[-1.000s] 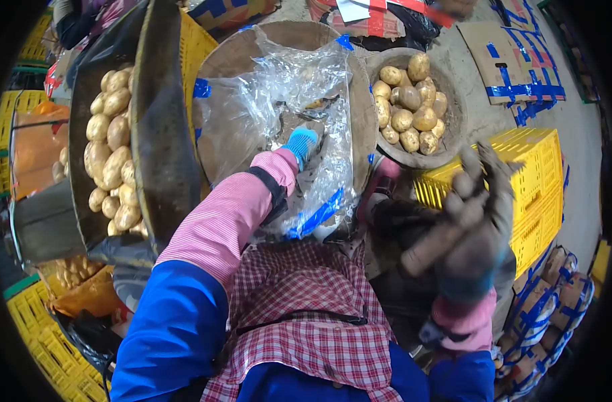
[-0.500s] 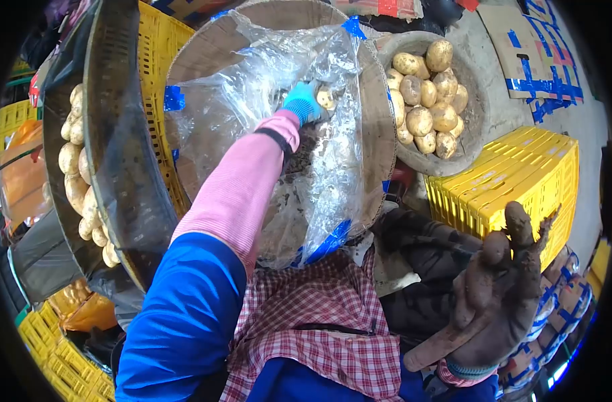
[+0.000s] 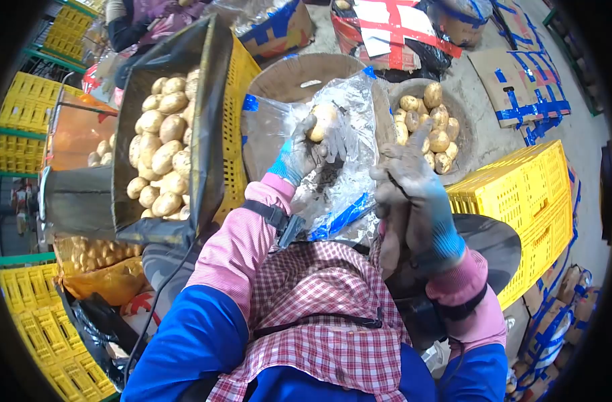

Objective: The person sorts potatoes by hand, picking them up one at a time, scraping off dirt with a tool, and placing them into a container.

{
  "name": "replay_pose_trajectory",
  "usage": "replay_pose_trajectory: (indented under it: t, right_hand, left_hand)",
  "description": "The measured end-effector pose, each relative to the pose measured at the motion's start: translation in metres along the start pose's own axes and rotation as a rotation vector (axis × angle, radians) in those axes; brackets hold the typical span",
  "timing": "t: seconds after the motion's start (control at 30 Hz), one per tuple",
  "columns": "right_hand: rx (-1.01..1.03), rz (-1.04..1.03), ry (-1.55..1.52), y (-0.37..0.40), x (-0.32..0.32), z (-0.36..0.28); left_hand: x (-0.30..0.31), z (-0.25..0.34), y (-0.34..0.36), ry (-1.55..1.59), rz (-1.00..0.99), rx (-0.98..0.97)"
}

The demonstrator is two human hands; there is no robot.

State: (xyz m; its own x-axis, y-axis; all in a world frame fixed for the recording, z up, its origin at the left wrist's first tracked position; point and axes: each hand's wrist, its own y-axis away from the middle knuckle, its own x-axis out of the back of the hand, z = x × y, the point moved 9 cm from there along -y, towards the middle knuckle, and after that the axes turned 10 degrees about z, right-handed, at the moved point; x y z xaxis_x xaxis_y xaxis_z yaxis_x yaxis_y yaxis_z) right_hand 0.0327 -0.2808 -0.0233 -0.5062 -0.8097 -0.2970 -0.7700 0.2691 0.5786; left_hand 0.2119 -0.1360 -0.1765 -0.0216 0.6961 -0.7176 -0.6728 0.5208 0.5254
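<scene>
My left hand (image 3: 299, 149), in a dirty blue-and-grey work glove, holds a pale potato (image 3: 324, 122) above a round cardboard container (image 3: 272, 84) lined with clear plastic (image 3: 353, 100). Dirt and crumpled film lie inside the container. My right hand (image 3: 413, 184), in a muddy glove with a blue cuff, is raised at the container's right side. Its fingers are apart and nothing shows in its grasp. Just beyond it sits a round basin (image 3: 466, 110) heaped with potatoes (image 3: 438, 141).
A dark-lined crate (image 3: 128, 107) of potatoes (image 3: 162, 157) stands left, beside a yellow crate (image 3: 233, 167). More yellow crates (image 3: 520, 214) stand to the right. Flattened cardboard (image 3: 520, 87) with blue tape lies at the back right. Another person (image 3: 155, 23) is at the back left.
My left hand has come up from inside the container and now holds a potato. My right hand has moved inward and up to the container's side. The view has shifted, showing more of the left crate.
</scene>
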Motion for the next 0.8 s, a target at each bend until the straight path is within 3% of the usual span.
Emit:
replay_pose_trajectory:
  t: [0.07,0.1,0.17,0.3,0.43,0.5,0.57,0.6,0.63,0.7,0.73,0.77,0.8]
  right_hand:
    - [0.360,-0.177,0.125,-0.006,-0.007,-0.001]
    - [0.374,-0.185,0.120,-0.011,-0.011,0.006]
    - [0.154,-0.155,-0.193,-0.022,-0.019,0.023]
    - [0.241,-0.207,-0.005,-0.015,-0.034,0.016]
    - [0.163,-0.149,0.255,-0.009,-0.048,0.021]
    - [0.218,-0.173,0.247,-0.012,-0.055,0.028]
    - [0.532,-0.228,0.427,0.000,-0.072,0.008]
    - [0.486,-0.234,0.470,0.007,-0.078,0.005]
    - [0.486,-0.245,0.470,0.014,-0.082,0.003]
    - [0.313,-0.344,0.105,0.030,-0.091,0.004]
    - [0.352,-0.421,0.042,0.042,-0.103,-0.005]
    - [0.351,-0.425,0.043,0.039,-0.104,-0.001]
    - [0.446,-0.436,0.099,0.036,-0.104,-0.001]
  left_hand:
    - [0.000,-0.002,0.011,0.146,-0.127,0.136]
    - [-0.007,-0.001,0.022,0.137,-0.135,0.125]
    - [0.010,0.019,0.039,-0.068,0.126,-0.146]
    - [0.007,0.049,0.086,0.026,0.150,-0.280]
    - [-0.023,0.051,0.130,0.265,-0.076,-0.142]
    - [-0.036,0.051,0.157,0.285,-0.075,-0.146]
    - [-0.051,0.046,0.183,0.308,-0.106,-0.086]
    - [-0.062,0.045,0.198,0.289,-0.144,-0.074]
    - [-0.070,0.045,0.211,0.289,-0.140,-0.085]
    - [-0.083,0.044,0.232,0.258,-0.179,-0.121]
    - [-0.085,0.045,0.237,0.184,-0.331,-0.112]
    - [-0.086,0.043,0.242,0.185,-0.330,-0.116]
    - [-0.083,0.051,0.250,-0.063,-0.221,-0.347]
